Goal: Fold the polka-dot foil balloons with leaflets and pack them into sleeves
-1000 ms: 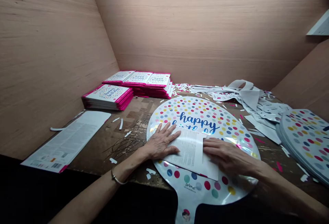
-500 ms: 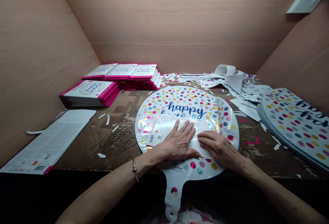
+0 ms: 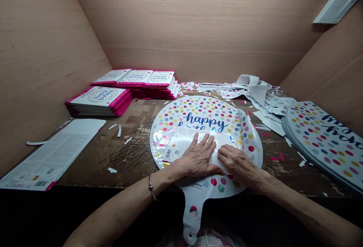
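Note:
A flat, polka-dotted foil balloon (image 3: 198,107) with blue "happy birthday" lettering lies in front of me, its tail hanging over the table's near edge. On its middle is a white printed card (image 3: 181,141) with a barcode. My left hand (image 3: 198,157) presses flat on the card, fingers spread and thumb out to the right. Beside it, my right hand (image 3: 236,162) has bent fingers bunched together over the card's right part. Whatever its fingertips grip is hidden. A crease runs down the balloon's right side.
Stacks of pink-edged birthday packets (image 3: 104,98) stand at back left. A long printed card (image 3: 53,156) lies at left. Paper strips (image 3: 255,88) are heaped at back right, near a pile of flat balloons (image 3: 326,141). Paper scraps litter the table (image 3: 136,181); wooden walls enclose it.
My right hand's fingers have curled in more tightly against the card. My left hand stays flat in place. The view has tilted slightly.

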Tool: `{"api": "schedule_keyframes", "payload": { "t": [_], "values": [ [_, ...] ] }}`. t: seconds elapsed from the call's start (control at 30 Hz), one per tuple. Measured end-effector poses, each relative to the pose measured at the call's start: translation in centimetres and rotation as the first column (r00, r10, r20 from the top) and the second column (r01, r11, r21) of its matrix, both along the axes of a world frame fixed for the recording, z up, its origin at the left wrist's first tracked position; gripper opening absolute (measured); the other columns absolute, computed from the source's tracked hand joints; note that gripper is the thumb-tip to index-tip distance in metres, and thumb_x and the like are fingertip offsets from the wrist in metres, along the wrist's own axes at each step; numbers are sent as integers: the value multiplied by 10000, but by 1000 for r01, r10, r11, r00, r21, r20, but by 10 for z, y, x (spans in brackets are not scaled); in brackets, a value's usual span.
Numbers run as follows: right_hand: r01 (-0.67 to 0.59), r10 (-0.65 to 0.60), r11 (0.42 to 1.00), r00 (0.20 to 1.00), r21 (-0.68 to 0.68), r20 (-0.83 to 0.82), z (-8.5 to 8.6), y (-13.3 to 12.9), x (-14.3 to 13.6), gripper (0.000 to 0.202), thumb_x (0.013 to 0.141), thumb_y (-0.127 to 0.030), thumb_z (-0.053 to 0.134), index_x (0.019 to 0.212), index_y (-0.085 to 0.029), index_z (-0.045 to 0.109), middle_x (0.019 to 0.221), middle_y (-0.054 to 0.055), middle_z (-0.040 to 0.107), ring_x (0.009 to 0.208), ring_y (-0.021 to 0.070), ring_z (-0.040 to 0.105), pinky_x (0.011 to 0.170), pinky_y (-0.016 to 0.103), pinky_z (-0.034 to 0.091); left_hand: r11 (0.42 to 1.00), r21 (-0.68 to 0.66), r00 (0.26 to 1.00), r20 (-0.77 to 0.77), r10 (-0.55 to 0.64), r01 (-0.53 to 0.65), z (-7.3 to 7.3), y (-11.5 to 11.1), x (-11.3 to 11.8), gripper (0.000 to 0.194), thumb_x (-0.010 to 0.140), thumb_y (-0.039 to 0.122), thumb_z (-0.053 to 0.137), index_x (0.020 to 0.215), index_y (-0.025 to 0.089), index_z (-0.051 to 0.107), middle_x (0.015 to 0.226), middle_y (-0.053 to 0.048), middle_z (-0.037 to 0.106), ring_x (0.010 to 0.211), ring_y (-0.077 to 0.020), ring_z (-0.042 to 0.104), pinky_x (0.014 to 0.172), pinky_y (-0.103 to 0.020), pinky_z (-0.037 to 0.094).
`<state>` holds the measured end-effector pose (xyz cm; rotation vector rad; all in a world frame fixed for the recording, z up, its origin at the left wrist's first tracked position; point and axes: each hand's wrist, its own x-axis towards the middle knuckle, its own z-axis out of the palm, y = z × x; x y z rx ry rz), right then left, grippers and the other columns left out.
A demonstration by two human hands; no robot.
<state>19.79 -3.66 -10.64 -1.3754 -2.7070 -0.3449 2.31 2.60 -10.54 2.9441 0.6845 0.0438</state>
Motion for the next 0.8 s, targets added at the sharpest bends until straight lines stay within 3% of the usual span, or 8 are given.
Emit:
{"api": "schedule_keyframes", "payload": {
  "t": [0.1, 0.17, 0.3, 0.37, 0.43, 0.53, 0.63, 0.8],
  "values": [
    [-62, 27, 990, 965, 125, 261, 8, -5, -5, 194, 737, -8, 444, 723, -124, 598, 694, 82, 568, 642, 206, 519, 596, 329, 437, 1000, 18, 1000, -10, 2, -1, -1, 0, -1, 770, 855, 638, 239, 1359, 59, 300, 1454, -186, 220, 1365, -310, 95, 1073, -526, 33],
    [-174, 78, 960, 917, 218, 391, 15, -9, -6, 244, 754, -3, 401, 814, -100, 616, 770, 110, 595, 692, 215, 535, 647, 337, 441, 1000, 26, 1000, -8, 1, -1, -3, 0, -1, 714, 870, 585, 269, 1352, 59, 312, 1446, -178, 248, 1361, -313, 107, 1071, -533, 31],
    [-374, 220, 881, 865, 290, 450, 22, -7, -7, 355, 778, 7, 317, 960, -45, 617, 942, 165, 618, 804, 228, 559, 692, 333, 442, 1000, 12, 1000, 25, 4, -4, -7, 0, -2, 652, 881, 511, 290, 1342, 51, 325, 1437, -183, 267, 1356, -317, 127, 1072, -535, 27],
    [-372, 277, 900, 891, 227, 361, 22, 1, -8, 392, 762, 29, 292, 958, -59, 620, 920, 153, 626, 791, 217, 559, 682, 329, 440, 1000, -13, 999, 37, 10, -10, -8, -1, -2, 656, 876, 523, 296, 1346, 66, 322, 1435, -188, 268, 1354, -321, 138, 1072, -534, 29],
    [-297, 280, 951, 946, 84, 165, 20, 12, -7, 368, 770, 10, 312, 929, -108, 622, 885, 125, 628, 772, 206, 552, 676, 325, 438, 999, -35, 999, 47, 16, -15, -7, -1, -3, 679, 868, 554, 306, 1354, 82, 310, 1434, -193, 266, 1352, -324, 146, 1073, -533, 31],
    [-140, 131, 983, 988, -117, -88, 15, 31, 2, 239, 797, -76, 374, 795, -145, 604, 743, 89, 603, 650, 188, 522, 572, 313, 425, 998, -54, 997, 70, 24, -20, -4, -2, -4, 793, 830, 655, 304, 1377, 82, 266, 1446, -196, 235, 1358, -320, 125, 1080, -521, 24],
    [-37, 10, 989, 982, -142, -190, 13, 42, 15, 246, 855, -112, 339, 793, -134, 577, 722, 72, 580, 608, 149, 513, 545, 272, 420, 998, -65, 997, 71, 17, -13, -2, -2, -5, 893, 790, 732, 247, 1381, 63, 251, 1460, -195, 194, 1366, -314, 83, 1083, -511, 5],
    [-73, 0, 972, 951, -223, -310, 9, 24, 23, 218, 898, -249, 413, 822, -156, 595, 804, 58, 579, 697, 129, 536, 635, 244, 426, 999, -46, 999, 45, 15, -13, -1, -2, -5, 888, 801, 728, 186, 1379, 58, 256, 1457, -196, 202, 1368, -303, 81, 1078, -513, -4]
  ]
}}
